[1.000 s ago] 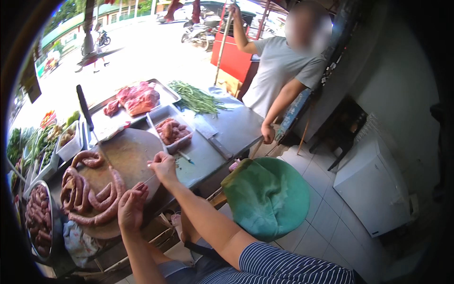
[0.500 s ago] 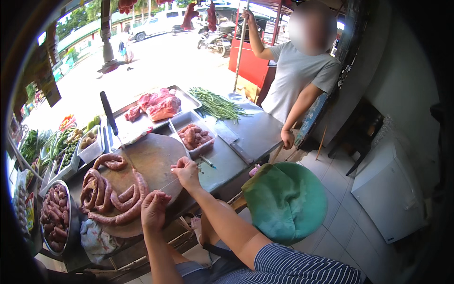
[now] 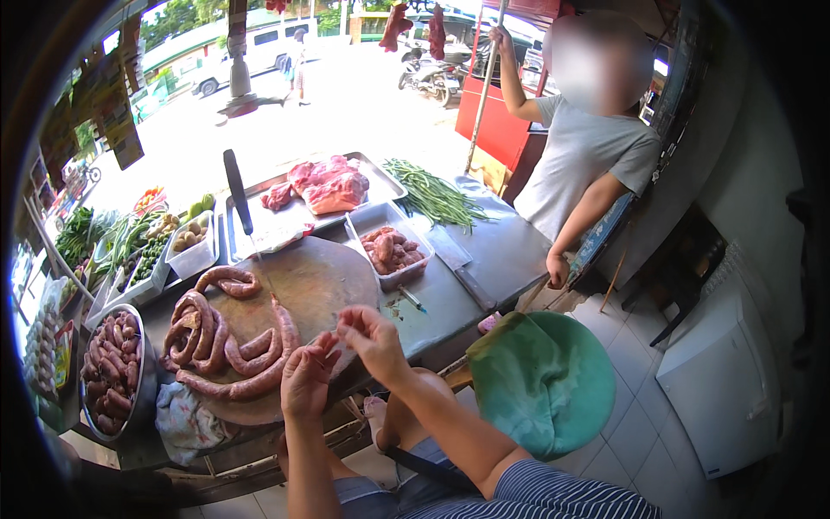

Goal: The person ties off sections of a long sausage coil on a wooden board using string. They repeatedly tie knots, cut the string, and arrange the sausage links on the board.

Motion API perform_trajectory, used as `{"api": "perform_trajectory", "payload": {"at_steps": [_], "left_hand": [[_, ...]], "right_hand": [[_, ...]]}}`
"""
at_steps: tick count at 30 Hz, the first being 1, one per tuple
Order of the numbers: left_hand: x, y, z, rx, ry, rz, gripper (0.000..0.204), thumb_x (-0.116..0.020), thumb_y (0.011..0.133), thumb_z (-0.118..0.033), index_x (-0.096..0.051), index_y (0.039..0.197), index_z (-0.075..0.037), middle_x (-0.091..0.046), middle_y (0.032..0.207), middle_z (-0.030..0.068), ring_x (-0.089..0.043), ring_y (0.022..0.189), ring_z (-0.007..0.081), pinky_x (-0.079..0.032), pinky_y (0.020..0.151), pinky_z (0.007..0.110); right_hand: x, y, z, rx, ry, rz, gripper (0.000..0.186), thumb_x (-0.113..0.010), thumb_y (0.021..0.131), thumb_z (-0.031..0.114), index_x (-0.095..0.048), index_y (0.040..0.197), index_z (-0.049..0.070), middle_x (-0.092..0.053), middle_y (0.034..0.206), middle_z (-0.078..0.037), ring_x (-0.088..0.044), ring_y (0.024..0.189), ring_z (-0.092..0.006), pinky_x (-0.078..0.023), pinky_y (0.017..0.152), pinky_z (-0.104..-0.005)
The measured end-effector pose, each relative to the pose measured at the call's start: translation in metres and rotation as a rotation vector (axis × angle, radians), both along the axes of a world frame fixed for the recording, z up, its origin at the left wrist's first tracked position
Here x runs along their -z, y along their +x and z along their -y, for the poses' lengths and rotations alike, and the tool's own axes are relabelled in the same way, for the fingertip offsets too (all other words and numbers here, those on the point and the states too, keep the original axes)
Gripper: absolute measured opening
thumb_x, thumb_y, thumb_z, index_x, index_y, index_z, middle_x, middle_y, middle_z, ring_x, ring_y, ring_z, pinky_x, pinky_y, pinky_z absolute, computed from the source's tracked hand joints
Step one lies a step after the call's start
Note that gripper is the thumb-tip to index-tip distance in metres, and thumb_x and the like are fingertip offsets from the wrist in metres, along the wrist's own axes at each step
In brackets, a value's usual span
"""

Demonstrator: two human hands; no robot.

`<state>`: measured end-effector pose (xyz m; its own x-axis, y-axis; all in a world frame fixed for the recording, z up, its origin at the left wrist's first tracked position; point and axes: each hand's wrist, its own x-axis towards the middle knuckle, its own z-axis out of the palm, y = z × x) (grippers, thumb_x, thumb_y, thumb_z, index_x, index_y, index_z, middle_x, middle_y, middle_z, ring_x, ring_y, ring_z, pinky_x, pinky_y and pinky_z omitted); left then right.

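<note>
Just over the near right edge of a round wooden chopping board (image 3: 333, 275), my two hands are close together with fingertips pinched. My left hand (image 3: 307, 381) is closed, palm side up, and my right hand (image 3: 378, 348) is closed just above and right of it. A thin string runs between them, though it barely shows now. On the board a long raw sausage (image 3: 246, 387) lies in loops, its tapered end pointing up near the middle. Neither hand touches it. A knife with a black handle (image 3: 237, 192) slants over the board's far edge.
Left of the board stand a metal bowl of short sausages (image 3: 111, 372) and a cloth (image 3: 183, 424). Beyond are a meat tray (image 3: 380, 171), a plastic tub of meat (image 3: 389, 251), green beans (image 3: 432, 195) and a cleaver (image 3: 467, 281). A green basin (image 3: 545, 381) sits right; a person (image 3: 588, 164) stands behind.
My hands have drawn together, where a thread was stretched between them before. The view has shifted, moving the whole scene right in the picture. The sausage lies as it did.
</note>
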<state>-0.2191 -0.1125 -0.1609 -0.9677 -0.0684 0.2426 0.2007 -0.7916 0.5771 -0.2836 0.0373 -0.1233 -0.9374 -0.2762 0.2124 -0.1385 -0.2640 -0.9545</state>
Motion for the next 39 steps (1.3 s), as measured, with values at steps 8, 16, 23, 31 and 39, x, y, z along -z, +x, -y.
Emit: {"api": "perform_trajectory", "payload": {"at_steps": [8, 16, 23, 31, 39], "left_hand": [[-0.013, 0.012, -0.025, -0.116, 0.012, 0.037, 0.020, -0.061, 0.098, -0.018, -0.070, 0.109, -0.004, -0.041, 0.153, 0.0151, -0.044, 0.137, 0.0330, -0.041, 0.111, 0.044], [-0.006, 0.019, -0.038, -0.143, 0.036, 0.052, 0.019, -0.062, 0.097, -0.015, -0.071, 0.107, -0.001, -0.047, 0.147, 0.0188, -0.047, 0.134, 0.0329, -0.042, 0.110, 0.042], [-0.009, 0.014, -0.038, -0.162, -0.028, 0.063, 0.019, -0.063, 0.097, -0.017, -0.072, 0.104, -0.003, -0.047, 0.147, 0.0183, -0.048, 0.132, 0.0334, -0.040, 0.111, 0.044], [0.000, 0.024, -0.041, -0.149, -0.013, 0.107, 0.017, -0.061, 0.097, -0.011, -0.071, 0.105, 0.001, -0.051, 0.142, 0.0185, -0.051, 0.129, 0.0302, -0.044, 0.107, 0.041], [-0.002, 0.036, -0.029, -0.109, 0.216, 0.071, 0.021, -0.053, 0.102, -0.018, -0.063, 0.110, -0.001, -0.064, 0.119, 0.0135, -0.059, 0.111, 0.0275, -0.046, 0.101, 0.041]], "right_hand": [[-0.003, 0.043, 0.013, -0.267, -0.260, 0.406, 0.014, -0.065, 0.096, 0.011, -0.068, 0.106, 0.000, -0.068, 0.095, -0.002, -0.062, 0.085, -0.0078, -0.049, 0.076, -0.0216], [0.000, 0.047, -0.007, -0.426, -0.371, 0.615, 0.015, -0.065, 0.096, 0.010, -0.067, 0.108, 0.000, -0.067, 0.092, -0.004, -0.064, 0.077, -0.0097, -0.052, 0.069, -0.0216], [-0.002, 0.039, -0.017, -0.483, -0.286, 0.634, 0.014, -0.065, 0.096, 0.011, -0.067, 0.107, 0.003, -0.068, 0.092, -0.004, -0.066, 0.076, -0.0116, -0.056, 0.070, -0.0246], [0.016, 0.042, -0.021, -0.512, -0.305, 0.647, 0.010, -0.062, 0.098, 0.013, -0.066, 0.103, 0.005, -0.066, 0.088, -0.002, -0.063, 0.075, -0.0105, -0.053, 0.067, -0.0247], [-0.001, 0.050, -0.034, -0.438, 0.183, 0.235, 0.005, -0.060, 0.085, 0.005, -0.060, 0.086, 0.000, -0.058, 0.076, -0.004, -0.057, 0.068, -0.0142, -0.046, 0.063, -0.0292]]}}
